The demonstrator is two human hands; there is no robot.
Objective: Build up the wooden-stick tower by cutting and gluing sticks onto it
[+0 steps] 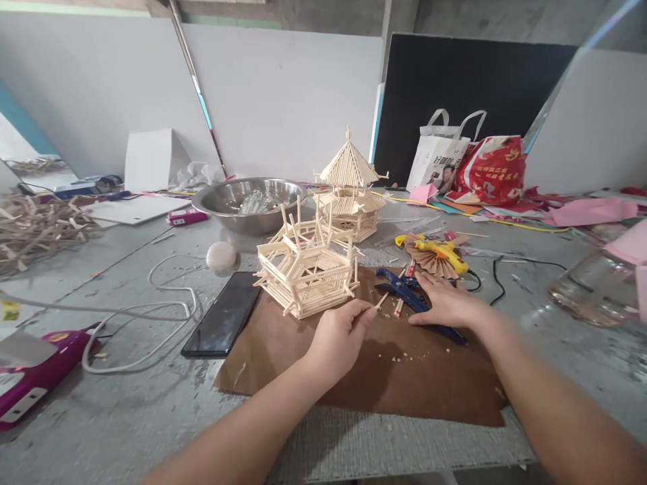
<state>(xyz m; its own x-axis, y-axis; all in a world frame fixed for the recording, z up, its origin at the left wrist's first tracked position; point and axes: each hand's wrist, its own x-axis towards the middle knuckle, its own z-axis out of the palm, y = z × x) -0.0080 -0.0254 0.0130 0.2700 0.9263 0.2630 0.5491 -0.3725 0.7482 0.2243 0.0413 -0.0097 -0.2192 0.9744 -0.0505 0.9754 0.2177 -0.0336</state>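
Observation:
My left hand (337, 337) is closed in a pinch on the end of a thin wooden stick (383, 300). The stick's other end reaches toward blue-handled pliers (404, 291) lying on a brown sheet (389, 384). Over the pliers' handles is my right hand (451, 301), fingers and thumb spread apart; it partly hides the tool. Short stick pieces and pale crumbs are scattered near the pliers. Just beyond my left hand stands an open, many-sided frame of wooden sticks (308, 276), with several sticks pointing up from it.
Behind the frame are a stick pavilion with a pointed roof (348, 165) and a metal basin (212, 202). A black phone (222, 316) overlaps the sheet's left side. A yellow glue gun (439, 252), a glass jar (581, 289), and a purple power strip (45, 370) with a white cable surround the work area.

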